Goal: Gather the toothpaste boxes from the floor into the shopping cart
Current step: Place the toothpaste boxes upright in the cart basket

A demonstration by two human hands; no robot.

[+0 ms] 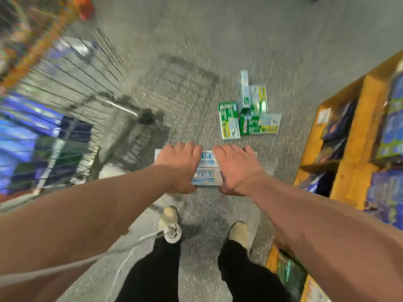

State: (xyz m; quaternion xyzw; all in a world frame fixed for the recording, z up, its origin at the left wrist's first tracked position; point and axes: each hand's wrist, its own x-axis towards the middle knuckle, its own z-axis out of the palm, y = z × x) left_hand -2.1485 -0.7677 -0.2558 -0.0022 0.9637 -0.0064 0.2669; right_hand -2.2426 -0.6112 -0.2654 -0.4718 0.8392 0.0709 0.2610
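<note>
A stack of pale blue and white toothpaste boxes (pixel 207 171) is clamped between my two hands above the grey floor. My left hand (pixel 181 166) presses its left end and my right hand (pixel 237 168) presses its right end. Farther ahead, several green and white toothpaste boxes (pixel 248 112) lie in a loose pile on the floor. The wire shopping cart (pixel 72 101) stands at the left, blurred, with blue packs inside it.
Yellow wooden shelving (pixel 353 136) with blue and green packs runs along the right side. My two feet in pale shoes (pixel 239 232) stand on the speckled floor below the hands. An orange object (pixel 85 5) sits at the top left.
</note>
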